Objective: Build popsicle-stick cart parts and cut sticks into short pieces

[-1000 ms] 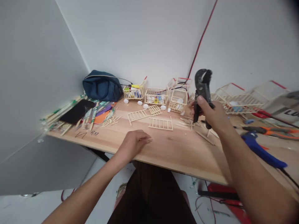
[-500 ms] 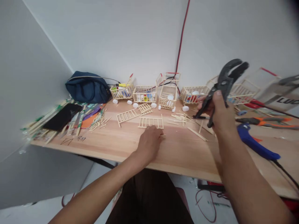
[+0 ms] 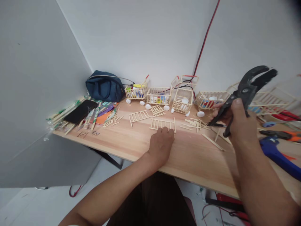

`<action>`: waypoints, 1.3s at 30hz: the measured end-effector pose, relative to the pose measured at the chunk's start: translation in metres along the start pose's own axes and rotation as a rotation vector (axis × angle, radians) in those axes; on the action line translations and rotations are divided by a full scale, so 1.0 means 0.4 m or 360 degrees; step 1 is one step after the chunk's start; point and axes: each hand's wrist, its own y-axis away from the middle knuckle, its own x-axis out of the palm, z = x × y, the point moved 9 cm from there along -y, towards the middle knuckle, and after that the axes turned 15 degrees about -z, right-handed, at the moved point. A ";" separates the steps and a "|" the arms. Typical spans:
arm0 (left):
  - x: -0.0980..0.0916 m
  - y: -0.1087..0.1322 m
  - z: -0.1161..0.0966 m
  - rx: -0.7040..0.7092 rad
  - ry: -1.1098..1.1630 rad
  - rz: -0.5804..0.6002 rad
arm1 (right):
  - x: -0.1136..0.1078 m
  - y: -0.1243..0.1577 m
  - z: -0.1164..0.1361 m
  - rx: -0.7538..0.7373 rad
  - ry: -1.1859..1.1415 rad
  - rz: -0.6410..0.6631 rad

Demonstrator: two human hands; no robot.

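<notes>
My right hand (image 3: pixel 240 124) grips black pliers (image 3: pixel 246 89) by the handles and holds them raised above the wooden table (image 3: pixel 131 141), jaws pointing up and right. My left hand (image 3: pixel 162 142) lies palm down on the table, its fingertips touching the near edge of a small ladder-like frame of wooden sticks (image 3: pixel 163 124). Loose wooden sticks (image 3: pixel 199 125) lie scattered between my two hands. Two more stick frames (image 3: pixel 145 113) rest just behind.
Several small stick carts (image 3: pixel 160 95) with white wheels line the wall. A dark blue bag (image 3: pixel 104 88) sits in the corner, beside a black phone (image 3: pixel 80 112) and coloured paper. A blue glue gun (image 3: pixel 277 155) and orange-handled pliers (image 3: pixel 285 135) lie at the right. A red cable (image 3: pixel 207 34) runs up the wall.
My left hand slid forward across the table to the stick frame. My right hand carried the pliers to the right and tilted them, jaws now pointing right.
</notes>
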 end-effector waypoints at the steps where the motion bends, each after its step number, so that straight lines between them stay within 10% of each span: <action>1: -0.001 0.000 0.001 -0.0004 0.0004 -0.0011 | 0.001 0.000 -0.001 -0.0010 0.0000 0.0009; 9: -0.046 0.014 0.064 -0.0065 0.0120 -0.0175 | -0.006 -0.004 -0.010 -0.0011 0.0085 -0.0013; 15: -0.174 0.038 0.289 -0.0435 -0.0108 -0.0484 | 0.000 -0.002 -0.016 0.0002 0.0128 0.0013; 20: -0.167 0.032 0.398 -0.0584 -0.0012 -0.0439 | 0.009 0.002 -0.020 -0.0008 0.0095 0.0041; 39: -0.130 0.023 0.318 0.0012 0.0092 -0.0297 | -0.002 -0.017 -0.038 -0.0014 0.0169 0.0061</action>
